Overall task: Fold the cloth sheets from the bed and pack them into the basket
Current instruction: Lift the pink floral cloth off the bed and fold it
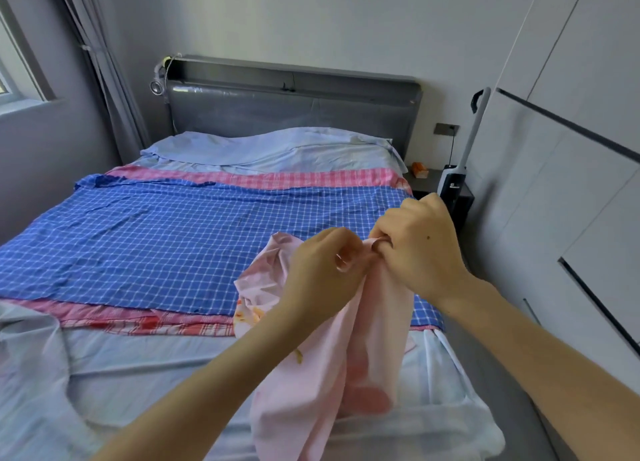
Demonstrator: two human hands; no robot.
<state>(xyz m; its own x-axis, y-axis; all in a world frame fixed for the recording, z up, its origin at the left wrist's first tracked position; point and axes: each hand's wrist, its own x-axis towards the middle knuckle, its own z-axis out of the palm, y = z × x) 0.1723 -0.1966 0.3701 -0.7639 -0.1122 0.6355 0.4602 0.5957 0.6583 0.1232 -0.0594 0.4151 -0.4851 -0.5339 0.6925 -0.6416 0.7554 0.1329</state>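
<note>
Pink sheet (322, 367) held up over the bed's (104, 391) near edge, hanging bunched. Left hand (318, 270) and right hand (415, 249) both pinch its top edge, fingers curled tight, seemingly at one corner. Best: match corners squarely, shake flat before creasing. Blue checked sheet (166, 239) lies spread beyond. Basket not visible.

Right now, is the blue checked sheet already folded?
No. The blue checked sheet lies spread flat across the bed, while both hands pinch the pink cloth.

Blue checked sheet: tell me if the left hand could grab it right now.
Probably not yet: the left hand is pinching the pink cloth together with the right hand. The blue checked sheet lies uncovered just beyond, once that hand lets go.
</note>
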